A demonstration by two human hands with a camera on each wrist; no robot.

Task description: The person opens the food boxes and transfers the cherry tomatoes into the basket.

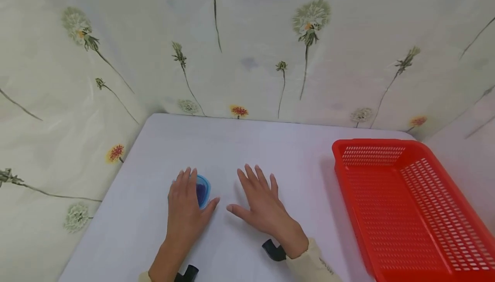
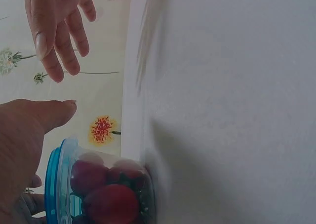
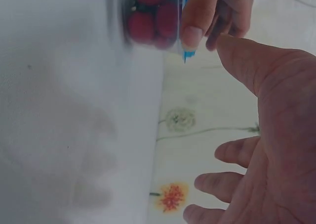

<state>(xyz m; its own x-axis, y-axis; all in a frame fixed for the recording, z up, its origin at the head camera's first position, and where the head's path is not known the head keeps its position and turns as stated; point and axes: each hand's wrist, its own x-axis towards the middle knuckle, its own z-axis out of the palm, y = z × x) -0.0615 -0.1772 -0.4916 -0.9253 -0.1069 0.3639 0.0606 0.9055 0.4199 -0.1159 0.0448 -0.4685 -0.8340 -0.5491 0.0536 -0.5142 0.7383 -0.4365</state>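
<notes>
A clear plastic container with a blue lid (image 1: 203, 191) stands on the white table, partly hidden under my left hand (image 1: 186, 206). Through its clear side, the left wrist view shows dark red, rounded fruits (image 2: 112, 204) with bits of green; their exact kind is unclear. The left hand is spread over the lid with fairly straight fingers, and whether it touches the lid cannot be told. To the right of the container, my right hand (image 1: 267, 204) hovers above the table, fingers spread and holding nothing. In the right wrist view, its thumb (image 3: 247, 61) points toward the left hand.
A large red plastic basket (image 1: 390, 213) with slotted walls sits at the right of the white table (image 1: 247, 144). Flower-printed sheeting (image 1: 251, 58) rises behind the table and along its left side. Dark curved pieces (image 1: 273, 251) show beside both wrists.
</notes>
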